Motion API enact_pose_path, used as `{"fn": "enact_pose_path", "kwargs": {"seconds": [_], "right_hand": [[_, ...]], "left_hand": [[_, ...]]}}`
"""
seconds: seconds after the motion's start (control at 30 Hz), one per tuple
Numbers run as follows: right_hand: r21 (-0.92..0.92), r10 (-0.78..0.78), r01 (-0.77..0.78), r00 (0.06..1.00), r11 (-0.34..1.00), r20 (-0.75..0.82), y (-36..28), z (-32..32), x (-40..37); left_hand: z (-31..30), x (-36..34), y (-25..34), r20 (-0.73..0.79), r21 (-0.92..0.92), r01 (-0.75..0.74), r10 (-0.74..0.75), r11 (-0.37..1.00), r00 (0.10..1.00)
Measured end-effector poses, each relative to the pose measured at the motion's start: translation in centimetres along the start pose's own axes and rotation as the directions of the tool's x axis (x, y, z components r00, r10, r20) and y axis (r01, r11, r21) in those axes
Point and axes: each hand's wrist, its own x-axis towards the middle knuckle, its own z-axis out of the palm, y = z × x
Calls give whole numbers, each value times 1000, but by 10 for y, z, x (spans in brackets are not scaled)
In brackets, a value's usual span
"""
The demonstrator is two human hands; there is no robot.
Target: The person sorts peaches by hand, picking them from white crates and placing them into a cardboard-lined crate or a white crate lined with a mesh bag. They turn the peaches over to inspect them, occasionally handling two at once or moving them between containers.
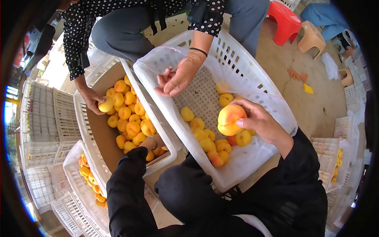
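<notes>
My right hand (258,121) grips a large yellow-orange peach (231,119) with a red blush, thumb across its near side. It is held over the right white crate (241,71), which has a plastic liner (252,158) and several yellow peaches (224,146) at its near end. My left hand (151,143) reaches into the left crate (166,158), among the peaches (133,128) heaped there against a cardboard lining (103,138). The black sleeve and the wrist band are in front of its fingers, so they are hidden.
Opposite me sits a person in dotted sleeves; one hand (91,100) holds a pale yellow peach (106,104), the other hand (179,77) hovers over the right crate. Stacked crates (43,118) stand at left. A red stool (284,21) and tan stool (312,39) stand far right.
</notes>
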Motion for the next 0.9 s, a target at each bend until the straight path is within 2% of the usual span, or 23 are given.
{"fn": "enact_pose_path", "kwargs": {"seconds": [0.13,0.23,0.27,0.3,0.33,0.37,0.4,0.43,0.47,0.5,0.53,0.57,0.6,0.63,0.67,0.73,0.77,0.8,0.87,0.9], "right_hand": [[-11,25,-25,1000,1000,-10,-6,10,-6],[-104,-18,16,1000,994,-17,-12,18,-14],[-113,-18,17,1000,993,-3,-15,20,-17],[-106,-20,20,1000,994,-4,-17,23,-20],[-101,-21,20,1000,995,-13,-18,26,-22],[-102,-17,19,1000,995,22,-17,28,-21],[-101,-26,25,1000,995,-6,-16,30,-20],[-101,-29,25,999,995,-35,-16,34,-19],[-102,-14,13,1000,995,-7,-20,42,-18],[-145,-20,22,1000,989,16,-27,50,-16],[-183,-37,42,999,982,33,-34,59,-11],[-207,-86,99,994,973,72,-39,73,-5],[-199,-87,101,993,975,81,-46,89,1],[-227,-156,186,978,956,141,-54,108,6],[-251,-223,270,954,929,202,-60,125,10],[-176,-423,477,864,861,275,-53,155,24],[-206,-398,458,875,865,274,-57,164,22],[-287,-467,536,840,794,277,-53,164,27],[-139,-408,431,898,892,166,-50,163,20],[-141,-412,435,896,889,166,-50,156,16]], "left_hand": [[3,0,27,-27,61,9,-7,998,1000],[4,-5,42,-85,39,150,-146,988,986],[0,-6,42,-127,-115,53,-67,992,990],[-1,-3,34,-226,20,-41,45,999,973],[-25,-28,53,-312,-14,-64,57,998,948],[-33,-35,47,-452,105,1,47,994,891],[-58,-62,64,-434,106,94,-39,990,900],[-85,-87,80,-312,59,245,-216,968,925],[-93,-104,78,-411,70,225,-178,972,894],[-107,-130,94,-485,-141,184,-230,973,844],[-111,-151,107,-614,-209,15,-143,978,776],[-116,-170,120,-616,-367,-213,-65,905,785],[-118,-198,151,-598,-573,-430,2,698,802],[-110,-209,174,-665,-614,-581,46,533,745],[-106,-215,188,-659,-675,-661,136,326,740],[-98,-226,220,-744,-615,-736,101,282,660],[-96,-232,223,-742,-649,-733,44,205,669],[-94,-238,223,-732,-677,-726,-9,123,681],[-87,-238,213,-761,-646,-748,-45,151,648],[-84,-238,211,-752,-658,-743,-70,126,655]]}}
